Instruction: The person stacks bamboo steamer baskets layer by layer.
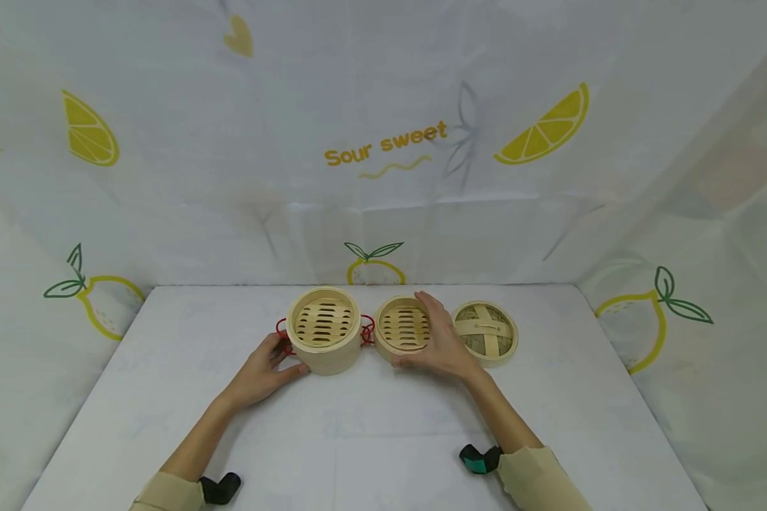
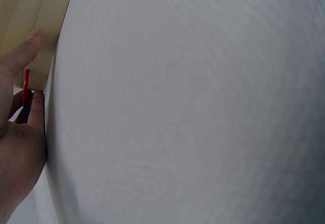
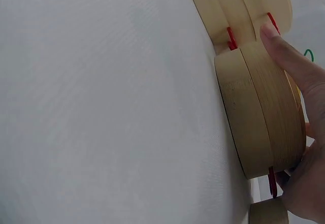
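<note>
A stack of bamboo steamer baskets (image 1: 324,358) with a slatted top stands on the table left of centre. My left hand (image 1: 263,369) holds its lower left side, thumb against the wall and fingers near a red cord handle (image 2: 26,84). Just right of the stack sits a lower bamboo steamer basket (image 1: 404,330), also slatted. My right hand (image 1: 444,348) grips this basket from its right side, with the thumb at the front and the fingers over the far rim. In the right wrist view, the basket's wall (image 3: 256,115) rests on the cloth.
A round bamboo lid (image 1: 486,328) with crossed strips lies right of my right hand. Red cord loops (image 1: 367,331) fill the narrow gap between stack and basket. The white-covered table (image 1: 358,447) meets a printed cloth backdrop (image 1: 294,234) behind.
</note>
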### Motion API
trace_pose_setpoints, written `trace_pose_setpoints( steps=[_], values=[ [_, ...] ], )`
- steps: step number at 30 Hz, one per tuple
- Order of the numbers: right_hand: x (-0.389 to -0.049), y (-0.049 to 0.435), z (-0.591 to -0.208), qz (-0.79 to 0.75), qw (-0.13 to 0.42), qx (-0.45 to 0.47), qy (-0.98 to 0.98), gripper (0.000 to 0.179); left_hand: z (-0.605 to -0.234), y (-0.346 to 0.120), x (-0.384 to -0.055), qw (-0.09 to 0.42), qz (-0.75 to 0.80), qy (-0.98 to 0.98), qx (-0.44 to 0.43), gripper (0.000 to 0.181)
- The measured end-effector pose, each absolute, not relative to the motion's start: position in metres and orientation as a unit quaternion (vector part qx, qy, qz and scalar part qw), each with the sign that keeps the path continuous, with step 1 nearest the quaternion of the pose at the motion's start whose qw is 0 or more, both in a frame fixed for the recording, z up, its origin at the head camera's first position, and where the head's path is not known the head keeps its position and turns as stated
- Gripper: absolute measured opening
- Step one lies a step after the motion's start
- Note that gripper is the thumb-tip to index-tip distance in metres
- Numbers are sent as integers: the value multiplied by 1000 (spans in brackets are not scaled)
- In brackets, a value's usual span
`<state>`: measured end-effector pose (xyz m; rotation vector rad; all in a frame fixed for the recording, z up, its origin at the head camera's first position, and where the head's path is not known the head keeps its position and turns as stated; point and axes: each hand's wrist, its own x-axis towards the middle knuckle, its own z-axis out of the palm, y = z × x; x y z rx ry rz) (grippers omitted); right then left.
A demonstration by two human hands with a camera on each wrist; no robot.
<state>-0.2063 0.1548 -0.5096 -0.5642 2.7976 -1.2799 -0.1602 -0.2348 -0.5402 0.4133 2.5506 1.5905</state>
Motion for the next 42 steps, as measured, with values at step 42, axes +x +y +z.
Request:
trace_pose_setpoints(
  steps=[42],
  values=[
    [-200,147,-511,-377,-3,-120,918,129,-542,-235,-162,58,518,844,125,85]
  ],
)
